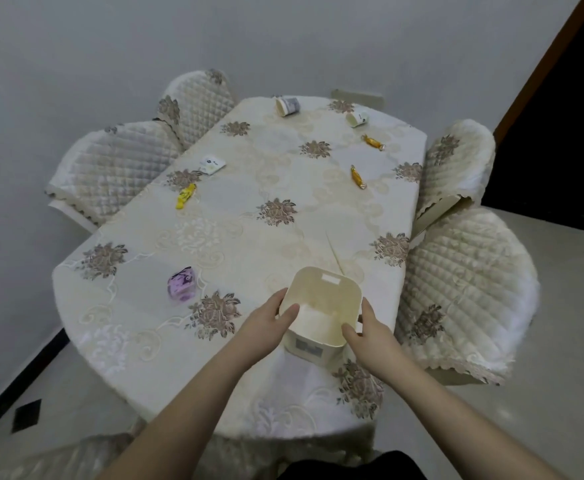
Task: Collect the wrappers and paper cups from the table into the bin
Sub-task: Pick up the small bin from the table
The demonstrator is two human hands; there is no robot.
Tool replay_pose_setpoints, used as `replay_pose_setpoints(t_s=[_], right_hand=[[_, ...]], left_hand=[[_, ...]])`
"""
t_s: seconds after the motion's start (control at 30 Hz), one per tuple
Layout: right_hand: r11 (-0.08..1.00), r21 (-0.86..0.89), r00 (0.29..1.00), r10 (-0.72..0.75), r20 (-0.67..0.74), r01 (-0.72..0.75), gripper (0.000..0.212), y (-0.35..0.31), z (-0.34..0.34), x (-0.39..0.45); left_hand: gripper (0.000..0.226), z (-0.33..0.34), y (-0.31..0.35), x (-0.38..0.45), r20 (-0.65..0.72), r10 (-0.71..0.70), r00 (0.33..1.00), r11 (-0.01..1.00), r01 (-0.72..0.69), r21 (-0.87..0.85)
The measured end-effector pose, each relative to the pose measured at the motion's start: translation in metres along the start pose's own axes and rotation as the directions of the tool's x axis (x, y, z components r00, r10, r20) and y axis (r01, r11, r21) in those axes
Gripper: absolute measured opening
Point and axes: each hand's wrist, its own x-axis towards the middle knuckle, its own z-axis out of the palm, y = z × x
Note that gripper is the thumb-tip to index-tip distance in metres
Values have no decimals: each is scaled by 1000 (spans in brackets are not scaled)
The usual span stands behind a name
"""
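Observation:
A cream square bin [321, 299] stands near the front right of the table [145, 306], and nothing shows inside it. My left hand [269, 318] grips its left wall and my right hand [366, 330] its right wall. A purple wrapper [181, 284] lies to the left of the bin. Farther off are a yellow wrapper [185, 195], a white packet [211, 164], and two gold candy wrappers [358, 176] [373, 142]. Two paper cups lie on their sides at the far end, one striped [287, 106] and one white [357, 118]. A thin stick [334, 252] lies just beyond the bin.
Quilted chairs surround the table: two on the left [110, 168] [197, 102] and two on the right [456, 168] [463, 289]. A floral cream cloth covers the table. A wall stands behind, and a dark doorway [560, 116] opens at the right.

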Motion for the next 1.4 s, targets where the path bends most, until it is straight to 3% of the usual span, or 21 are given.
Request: replay_pose_setpoints(t_s=[0.13, 0.37, 0.7, 0.9, 1.03, 1.3, 1.4], right_hand=[[998, 41, 999, -53, 1, 53, 60, -1, -1, 6], [996, 23, 995, -92, 40, 91, 62, 7, -16, 24], [974, -13, 963, -221, 154, 226, 52, 8, -51, 62], [929, -8, 896, -355, 266, 371, 29, -4, -59, 77], [922, 40, 884, -380, 272, 385, 26, -9, -59, 89], [913, 133, 833, -408, 375, 387, 23, -24, -64, 110], [914, 244, 857, -394, 331, 325, 26, -24, -76, 133]], left_hand=[[28, 4, 3, -3, -23, -28, 999, 990, 25, -136], [19, 5, 3, 4, -65, -57, 996, 961, 38, -274], [27, -4, 13, 24, -206, -107, 973, 987, 78, -144], [36, 2, 29, 25, -112, -89, 990, 995, 84, -48], [43, 6, 31, 25, -90, -90, 992, 994, 95, 45], [32, 5, 27, 20, -151, -120, 981, 989, 132, 74], [32, 6, 27, 15, -202, -133, 970, 984, 154, 93]])
